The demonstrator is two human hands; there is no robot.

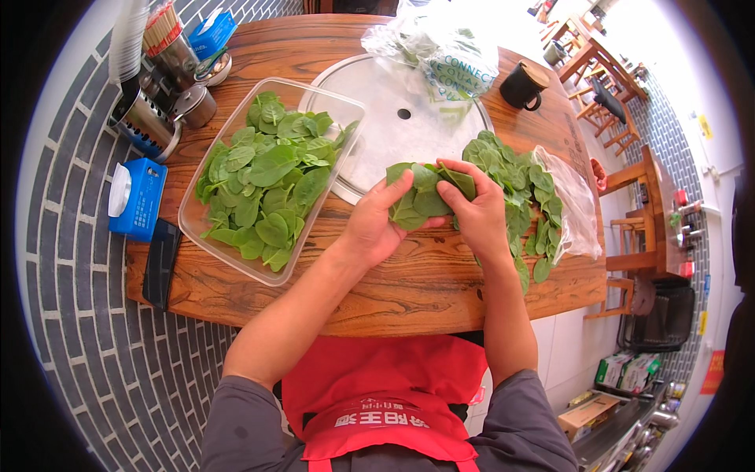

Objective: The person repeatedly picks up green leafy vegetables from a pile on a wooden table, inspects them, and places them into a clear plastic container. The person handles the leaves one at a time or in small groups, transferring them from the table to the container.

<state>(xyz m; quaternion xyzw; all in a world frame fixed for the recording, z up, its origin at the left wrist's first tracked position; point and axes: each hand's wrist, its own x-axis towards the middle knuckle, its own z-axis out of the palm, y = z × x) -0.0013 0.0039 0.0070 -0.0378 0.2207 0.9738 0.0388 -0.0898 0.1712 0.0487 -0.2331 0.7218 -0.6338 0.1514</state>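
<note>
My left hand (377,221) is closed around a small bunch of green leaves (420,197), its thumb lying over them. From the other side my right hand (476,203) pinches the same bunch between thumb and fingers. To the left, a clear plastic container (289,277) holds a heap of loose leaves (265,183) that look like spinach. A pile of similar leaves (501,165) lies on the wooden table (377,301) to the right, partly behind my right hand and forearm.
A round metal disc (389,141) with a central hole lies behind my hands, a plastic bag (454,65) on its far side. Clear plastic film (569,200) edges the leaf pile. A black mug (522,85) stands at the back right. Tissue packs (138,197) and a chopstick holder (171,53) line the left.
</note>
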